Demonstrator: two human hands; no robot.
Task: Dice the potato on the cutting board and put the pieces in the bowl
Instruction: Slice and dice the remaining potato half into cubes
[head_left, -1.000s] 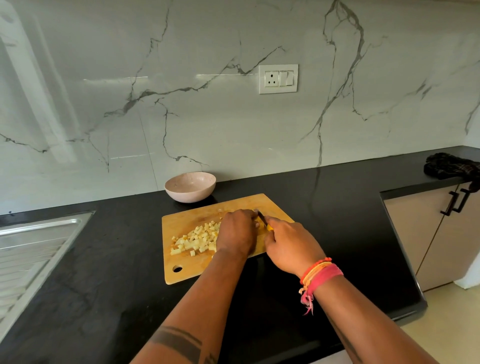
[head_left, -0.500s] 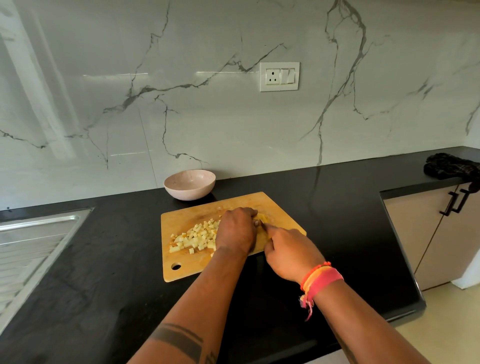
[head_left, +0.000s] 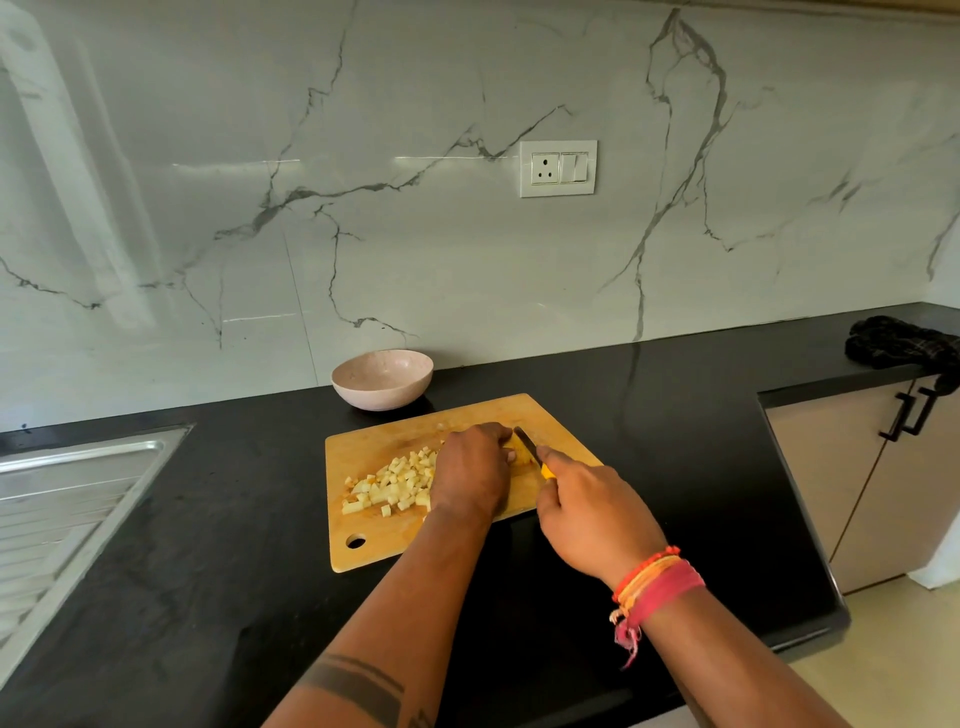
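While left hand (head_left: 470, 470) fingers curl over potato (head_left: 519, 451) | right hand (head_left: 592, 512) grips knife (head_left: 527, 446)

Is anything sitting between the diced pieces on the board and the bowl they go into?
Nothing visible. The diced potato lies on the cutting board, and only bare board and countertop separate it from the empty bowl.

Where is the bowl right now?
In the head view the pink bowl sits on the black counter against the marble wall, just behind the cutting board's far left corner, apart from it and with no potato visible inside.
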